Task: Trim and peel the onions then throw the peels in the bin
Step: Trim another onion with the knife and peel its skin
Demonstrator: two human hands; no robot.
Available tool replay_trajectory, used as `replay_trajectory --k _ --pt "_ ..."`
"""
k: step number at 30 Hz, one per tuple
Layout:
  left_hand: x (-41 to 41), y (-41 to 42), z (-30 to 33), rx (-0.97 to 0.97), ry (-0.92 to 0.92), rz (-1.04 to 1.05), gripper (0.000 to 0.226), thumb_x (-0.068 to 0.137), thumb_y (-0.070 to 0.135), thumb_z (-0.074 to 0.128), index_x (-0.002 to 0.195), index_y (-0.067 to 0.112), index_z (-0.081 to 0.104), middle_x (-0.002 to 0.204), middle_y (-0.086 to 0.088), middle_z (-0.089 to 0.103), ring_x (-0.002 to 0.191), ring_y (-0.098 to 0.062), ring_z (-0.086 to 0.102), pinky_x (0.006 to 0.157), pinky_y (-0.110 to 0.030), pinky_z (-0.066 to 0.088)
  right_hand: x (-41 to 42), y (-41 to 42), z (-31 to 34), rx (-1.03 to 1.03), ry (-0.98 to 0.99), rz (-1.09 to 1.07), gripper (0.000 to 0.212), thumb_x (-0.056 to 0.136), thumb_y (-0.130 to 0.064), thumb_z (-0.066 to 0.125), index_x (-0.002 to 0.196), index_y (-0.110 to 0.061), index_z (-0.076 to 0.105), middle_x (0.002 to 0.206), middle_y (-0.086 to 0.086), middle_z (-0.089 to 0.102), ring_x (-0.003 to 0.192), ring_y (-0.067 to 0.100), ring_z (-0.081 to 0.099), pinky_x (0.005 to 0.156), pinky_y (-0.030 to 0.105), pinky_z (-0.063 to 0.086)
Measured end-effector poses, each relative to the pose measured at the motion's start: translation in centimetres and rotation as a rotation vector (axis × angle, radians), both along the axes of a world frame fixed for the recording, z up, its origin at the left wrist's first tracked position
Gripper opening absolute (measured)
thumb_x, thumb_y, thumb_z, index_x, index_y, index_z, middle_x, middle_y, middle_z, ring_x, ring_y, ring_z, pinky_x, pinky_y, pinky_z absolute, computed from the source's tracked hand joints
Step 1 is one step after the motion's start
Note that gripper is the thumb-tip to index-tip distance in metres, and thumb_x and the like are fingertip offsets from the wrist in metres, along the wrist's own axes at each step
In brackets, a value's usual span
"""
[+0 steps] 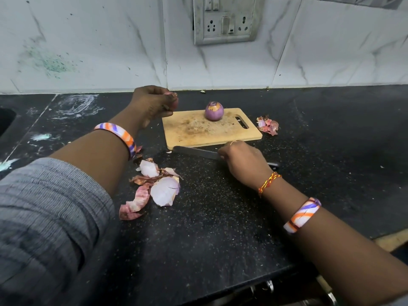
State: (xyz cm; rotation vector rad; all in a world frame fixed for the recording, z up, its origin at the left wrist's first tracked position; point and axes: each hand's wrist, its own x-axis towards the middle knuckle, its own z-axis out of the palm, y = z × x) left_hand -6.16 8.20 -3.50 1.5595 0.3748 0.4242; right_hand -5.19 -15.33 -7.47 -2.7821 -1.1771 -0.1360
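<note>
A peeled purple onion stands upright on the far part of the wooden cutting board. My left hand is raised just left of the board and grips a second onion, mostly hidden by my fingers. My right hand lies over the handle of a knife; the blade lies flat on the black counter along the board's near edge, pointing left. Loose peels lie in a pile on the counter under my left forearm. A smaller pile of peels sits right of the board.
The black counter meets a white marble-look wall with a socket plate. A sink edge shows at the far left. A drawer handle sits below the counter's front edge. No bin is in view.
</note>
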Motion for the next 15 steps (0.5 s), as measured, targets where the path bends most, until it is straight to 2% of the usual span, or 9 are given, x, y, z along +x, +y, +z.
replay_trajectory --k 3,6,7,10,13,15 --pt "0.2 -0.3 -0.1 -0.008 -0.007 -0.005 0.011 0.084 0.015 0.064 0.085 0.013 0.054 0.084 -0.006 0.063 0.076 -0.015 0.063 0.055 -0.018 0.055 -1.0 0.4 0.2 0.035 0.093 0.116 0.030 0.093 -0.006 0.046 0.112 -0.019 0.064 0.108 0.006 0.066 0.100 0.024 0.060 0.084 0.044 0.051" --pt "0.4 -0.7 -0.6 0.066 0.015 -0.051 0.003 0.092 0.020 0.054 0.091 0.017 0.055 0.081 0.000 0.060 0.072 -0.012 0.057 0.062 -0.021 0.052 -0.4 0.2 1.6 0.123 0.135 0.092 0.024 0.093 -0.014 0.047 0.107 -0.020 0.066 0.104 0.007 0.068 0.097 0.026 0.060 0.083 0.043 0.050" --pt "0.6 -0.6 -0.8 0.098 0.025 -0.057 0.008 0.094 0.021 0.050 0.096 0.017 0.057 0.085 0.000 0.060 0.072 -0.011 0.055 0.064 -0.021 0.048 0.1 -0.1 2.1 0.153 0.155 0.077 0.022 0.093 -0.016 0.048 0.103 -0.021 0.067 0.100 0.007 0.068 0.094 0.026 0.060 0.081 0.042 0.050" --pt "1.0 -0.5 -1.6 0.133 0.073 -0.060 0.028 0.095 0.017 0.046 0.121 0.009 0.053 0.105 -0.005 0.058 0.079 -0.009 0.056 0.063 -0.019 0.047 1.6 -1.2 3.2 0.281 0.303 0.001 0.017 0.094 -0.014 0.048 0.097 -0.015 0.065 0.083 0.006 0.067 0.074 0.023 0.063 0.068 0.036 0.053" --pt "1.4 -0.8 -2.1 0.139 0.136 -0.095 0.035 0.093 0.006 0.048 0.127 0.001 0.046 0.114 -0.014 0.053 0.092 -0.017 0.057 0.076 -0.025 0.054 2.5 -1.6 3.4 0.585 0.634 -0.181 0.016 0.097 -0.011 0.042 0.099 -0.011 0.058 0.069 0.006 0.059 0.055 0.016 0.055 0.049 0.026 0.045" --pt "1.7 -1.0 -2.2 0.107 0.159 -0.133 0.044 0.086 -0.004 0.054 0.128 -0.003 0.043 0.117 -0.018 0.051 0.097 -0.022 0.057 0.077 -0.027 0.056 3.3 -1.5 3.3 0.697 0.759 -0.290 0.017 0.098 -0.012 0.038 0.099 -0.009 0.055 0.066 0.004 0.054 0.049 0.012 0.048 0.041 0.021 0.040"
